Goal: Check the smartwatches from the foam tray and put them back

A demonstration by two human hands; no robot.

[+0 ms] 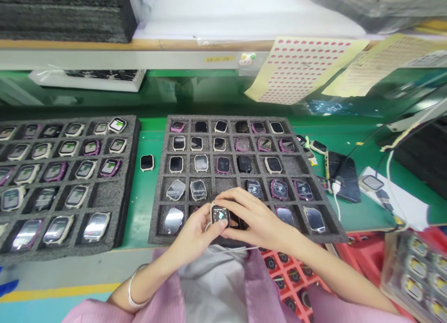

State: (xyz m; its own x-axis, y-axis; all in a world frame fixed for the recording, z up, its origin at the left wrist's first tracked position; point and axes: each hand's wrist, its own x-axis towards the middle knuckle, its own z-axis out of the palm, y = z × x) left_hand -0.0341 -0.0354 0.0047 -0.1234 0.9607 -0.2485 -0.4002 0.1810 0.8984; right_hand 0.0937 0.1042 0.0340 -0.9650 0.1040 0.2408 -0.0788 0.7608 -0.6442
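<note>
My left hand [198,229] grips a smartwatch case [220,215] with a lit dial, its thumb on the lower right of the screen. Across the top and right side of the same watch curls my right hand [254,216], some of its fingertips hidden behind it. A white cable [226,249] runs under both hands. Below them is the grey foam tray [159,192], whose compartments hold several watch cases with pink, black and cream frames. One watch case [147,163] lies alone on the green mat left of this tray.
A second foam tray [131,174] of watches stands at the left. To the right lie a black pouch [344,174], cables and a watch on white paper [415,202]. Red trays [300,285] sit below the bench edge. Sticker sheets [296,71] hang from the shelf.
</note>
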